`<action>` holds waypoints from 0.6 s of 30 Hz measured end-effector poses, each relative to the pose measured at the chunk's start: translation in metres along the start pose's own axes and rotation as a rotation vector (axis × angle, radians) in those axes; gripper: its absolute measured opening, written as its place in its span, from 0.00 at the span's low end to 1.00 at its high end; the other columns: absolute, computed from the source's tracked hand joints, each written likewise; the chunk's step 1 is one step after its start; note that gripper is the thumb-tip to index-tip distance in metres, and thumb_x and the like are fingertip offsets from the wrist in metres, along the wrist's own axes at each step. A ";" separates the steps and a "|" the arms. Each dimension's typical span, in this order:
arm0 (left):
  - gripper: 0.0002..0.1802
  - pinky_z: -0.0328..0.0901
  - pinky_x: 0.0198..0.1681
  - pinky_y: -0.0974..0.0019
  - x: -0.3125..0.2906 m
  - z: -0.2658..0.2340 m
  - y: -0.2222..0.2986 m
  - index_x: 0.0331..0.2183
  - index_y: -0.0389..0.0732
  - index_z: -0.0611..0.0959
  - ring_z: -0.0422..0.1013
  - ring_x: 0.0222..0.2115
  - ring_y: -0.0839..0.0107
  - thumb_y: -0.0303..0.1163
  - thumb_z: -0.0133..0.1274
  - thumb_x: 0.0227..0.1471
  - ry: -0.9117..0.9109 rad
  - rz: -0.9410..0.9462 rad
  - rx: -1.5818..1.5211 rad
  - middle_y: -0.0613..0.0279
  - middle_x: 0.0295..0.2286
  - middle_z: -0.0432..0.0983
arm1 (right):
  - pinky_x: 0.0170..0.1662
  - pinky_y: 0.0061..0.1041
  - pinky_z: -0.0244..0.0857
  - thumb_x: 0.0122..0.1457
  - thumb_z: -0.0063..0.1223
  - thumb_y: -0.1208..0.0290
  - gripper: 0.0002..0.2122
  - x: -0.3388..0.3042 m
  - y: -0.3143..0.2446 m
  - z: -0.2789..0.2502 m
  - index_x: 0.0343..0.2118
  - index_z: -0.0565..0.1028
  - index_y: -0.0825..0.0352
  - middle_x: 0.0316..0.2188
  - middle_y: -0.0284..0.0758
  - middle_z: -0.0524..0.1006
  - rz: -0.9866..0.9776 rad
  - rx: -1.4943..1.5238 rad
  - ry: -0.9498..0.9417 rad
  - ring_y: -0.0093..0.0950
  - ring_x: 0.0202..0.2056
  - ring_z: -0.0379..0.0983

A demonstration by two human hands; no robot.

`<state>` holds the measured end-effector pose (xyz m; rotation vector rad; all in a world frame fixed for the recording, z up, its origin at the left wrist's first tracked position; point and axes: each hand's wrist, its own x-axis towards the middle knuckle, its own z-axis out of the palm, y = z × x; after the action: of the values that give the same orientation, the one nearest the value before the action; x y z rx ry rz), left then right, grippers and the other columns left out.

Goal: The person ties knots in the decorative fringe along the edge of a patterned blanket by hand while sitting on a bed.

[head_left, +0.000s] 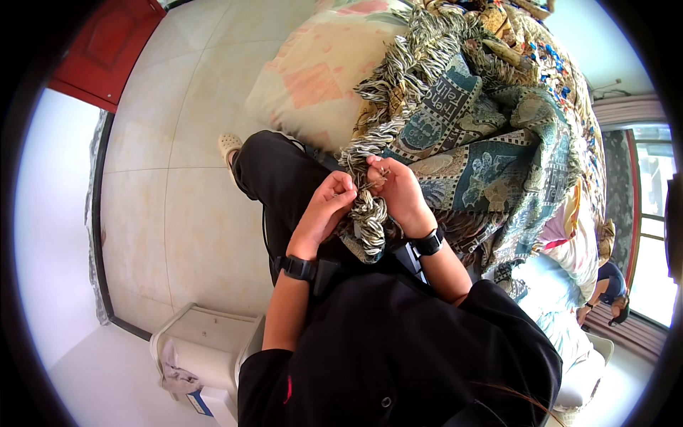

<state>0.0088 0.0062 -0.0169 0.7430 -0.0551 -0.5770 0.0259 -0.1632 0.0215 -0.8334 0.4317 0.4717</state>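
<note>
A woven throw blanket in dark teal and cream lies over my lap and the bed beside it. Along its near left edge runs a thick twisted fringe in cream, brown and black. My left hand is closed, thumb and fingertips pinching at the fringe's left side. Across from it, my right hand is closed on a few fringe strands, thumb and forefinger together. The two hands sit close together without touching. Fine strand ends between the fingers are too small to make out.
A pale patterned sheet covers the bed's corner ahead. At lower left stands a cream cabinet with a cloth on it. Another person is by the window at far right. A red door is at upper left.
</note>
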 end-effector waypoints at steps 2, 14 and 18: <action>0.07 0.56 0.34 0.82 0.000 -0.001 -0.001 0.31 0.45 0.70 0.61 0.29 0.87 0.26 0.52 0.53 -0.004 -0.017 -0.015 0.76 0.28 0.64 | 0.28 0.19 0.47 0.53 0.44 0.68 0.07 0.003 0.002 -0.006 0.33 0.69 0.63 0.16 0.22 0.61 -0.008 0.045 0.011 0.18 0.21 0.55; 0.03 0.54 0.23 0.79 0.005 0.025 -0.004 0.31 0.37 0.74 0.58 0.21 0.88 0.25 0.51 0.54 0.057 0.007 0.759 0.76 0.19 0.63 | 0.23 0.20 0.43 0.52 0.40 0.69 0.06 0.015 0.006 -0.018 0.27 0.68 0.65 0.10 0.23 0.52 0.010 0.240 0.053 0.20 0.17 0.49; 0.04 0.54 0.22 0.79 0.003 0.026 -0.005 0.32 0.36 0.76 0.57 0.20 0.88 0.26 0.52 0.54 0.085 0.062 0.845 0.76 0.19 0.64 | 0.23 0.20 0.43 0.53 0.39 0.68 0.06 0.016 0.008 -0.025 0.26 0.67 0.64 0.10 0.23 0.52 -0.023 0.161 0.004 0.19 0.17 0.49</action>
<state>0.0019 -0.0146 -0.0014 1.5793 -0.2518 -0.4519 0.0301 -0.1741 -0.0068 -0.6834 0.4576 0.4082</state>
